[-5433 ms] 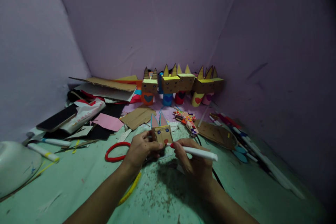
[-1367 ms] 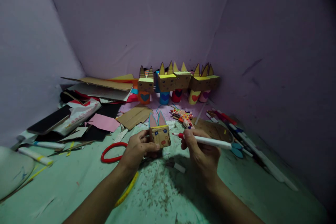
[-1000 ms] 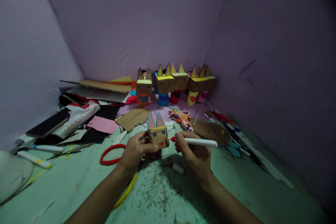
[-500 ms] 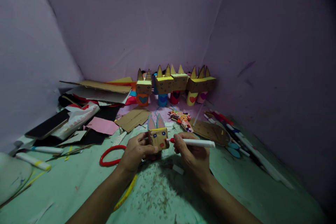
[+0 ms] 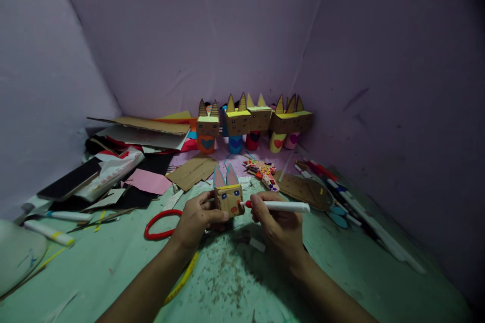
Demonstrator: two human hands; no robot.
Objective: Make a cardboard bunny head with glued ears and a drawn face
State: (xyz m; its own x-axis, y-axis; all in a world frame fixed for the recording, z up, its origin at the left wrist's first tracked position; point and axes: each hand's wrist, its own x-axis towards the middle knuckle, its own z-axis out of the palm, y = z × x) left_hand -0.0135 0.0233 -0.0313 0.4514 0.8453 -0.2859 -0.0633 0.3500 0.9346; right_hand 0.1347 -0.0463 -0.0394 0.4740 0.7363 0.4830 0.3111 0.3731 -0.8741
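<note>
My left hand is closed on the lower left side of a small cardboard box head. It has two pink ears edged in blue, drawn blue eyes and a red mouth. In my right hand is a white marker, pinched near its red tip end. The tip points left and is at the right edge of the face, beside the mouth; whether it touches the cardboard I cannot tell. Red-handled scissors lie under my left wrist, mostly hidden by it.
Several cardboard-headed figures on coloured tubes stand along the back. Cardboard and paper sheets are heaped at the left, with a pink paper. Several markers lie along the right wall. A yellow strip curves beside my left forearm.
The marker tip has shifted very slightly to the right along the box face's edge. The box head and my left hand have hardly moved.
</note>
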